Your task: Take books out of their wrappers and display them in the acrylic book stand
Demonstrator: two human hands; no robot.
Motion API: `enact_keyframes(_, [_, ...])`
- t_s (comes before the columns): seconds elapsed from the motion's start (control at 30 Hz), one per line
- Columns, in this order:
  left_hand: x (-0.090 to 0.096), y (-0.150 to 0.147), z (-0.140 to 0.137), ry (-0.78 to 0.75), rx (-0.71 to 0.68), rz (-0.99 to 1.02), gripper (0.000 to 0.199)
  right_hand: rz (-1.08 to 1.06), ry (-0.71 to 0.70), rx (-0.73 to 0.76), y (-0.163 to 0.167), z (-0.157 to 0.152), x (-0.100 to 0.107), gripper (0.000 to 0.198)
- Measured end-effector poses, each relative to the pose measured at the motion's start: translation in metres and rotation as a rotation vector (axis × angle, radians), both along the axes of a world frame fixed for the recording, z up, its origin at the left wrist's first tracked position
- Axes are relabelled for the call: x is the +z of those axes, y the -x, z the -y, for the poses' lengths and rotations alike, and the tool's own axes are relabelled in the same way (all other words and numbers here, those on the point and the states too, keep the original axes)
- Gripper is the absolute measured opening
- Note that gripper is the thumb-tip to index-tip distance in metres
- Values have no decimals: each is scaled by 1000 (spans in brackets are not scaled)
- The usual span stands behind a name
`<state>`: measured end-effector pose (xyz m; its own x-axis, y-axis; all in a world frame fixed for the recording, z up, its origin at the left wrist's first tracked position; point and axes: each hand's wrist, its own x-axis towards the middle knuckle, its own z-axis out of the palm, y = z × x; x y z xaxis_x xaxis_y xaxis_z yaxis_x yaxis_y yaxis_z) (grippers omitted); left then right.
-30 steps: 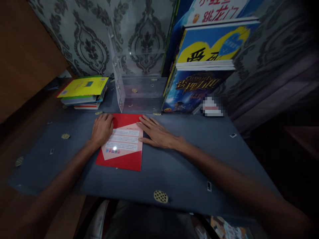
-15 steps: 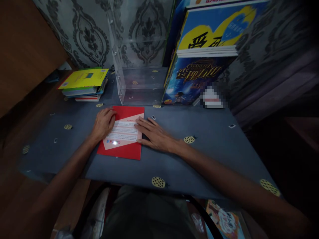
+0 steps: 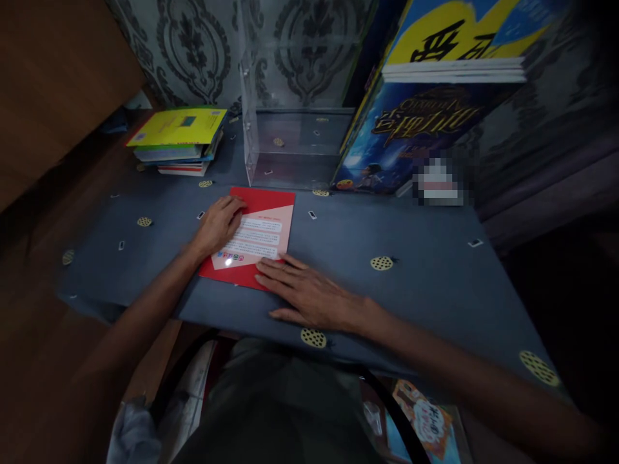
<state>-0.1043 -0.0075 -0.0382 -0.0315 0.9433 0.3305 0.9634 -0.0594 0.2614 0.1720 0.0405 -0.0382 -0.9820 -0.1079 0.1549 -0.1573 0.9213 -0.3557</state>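
A thin red book [image 3: 265, 203] with a pale printed panel lies flat on the cloth-covered table. My left hand [image 3: 218, 225] rests over its left edge, fingers lying together on the cover and slightly bent. At the lower right corner, my right hand [image 3: 309, 293] lies flat with its fingers stretched out, the tips touching the cover and the thumb down near the cloth. Neither hand grips the book. Part of its left side is hidden under my left hand.
Behind the book stands a clear plastic rack [image 3: 294, 151], with upright books [image 3: 416, 135] at its right. A stack of books topped by a yellow one [image 3: 181, 129] lies back left. A blurred-out white object [image 3: 441, 183] sits at right. The patterned tablecloth [image 3: 411, 303] reaches the front edge.
My right hand has slid from the book's right edge down to its lower right corner. My left hand stays at the left edge. The camera view has shifted.
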Motion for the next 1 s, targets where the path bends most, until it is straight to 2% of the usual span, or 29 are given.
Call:
enact_keyframes(0.17, [1,0,0,5,-1,-13,32,-26,-51,100,29,27,3,60])
enact_keyframes(0.27, [1,1,1,6,-10,-8,32,-29,-61,117,35,34,2,61])
enact_keyframes(0.4, [2,1,2,11,-18,-10,32,10,2,105,15,31,4,60])
enact_keyframes(0.53, [3,-1,2,29,2,-22,35,10,68,71,-9,18,6,51])
enact_keyframes(0.6, [2,-1,1,45,13,-29,38,-6,86,-4,-14,10,7,47])
enact_keyframes(0.67, [0,0,1,63,9,-39,43,-16,85,-159,-15,3,9,46])
enact_keyframes(0.73, [-2,2,0,84,1,-54,46,-11,79,-276,-12,0,11,50])
enact_keyframes(0.77, [-2,3,0,95,-3,-63,47,-5,75,-283,-10,1,11,54])
enact_keyframes(0.87, [1,13,3,136,-39,-85,49,5,43,-177,-4,9,12,62])
enact_keyframes(1.0, [15,35,6,219,-166,-99,53,-40,16,-64,4,26,12,62])
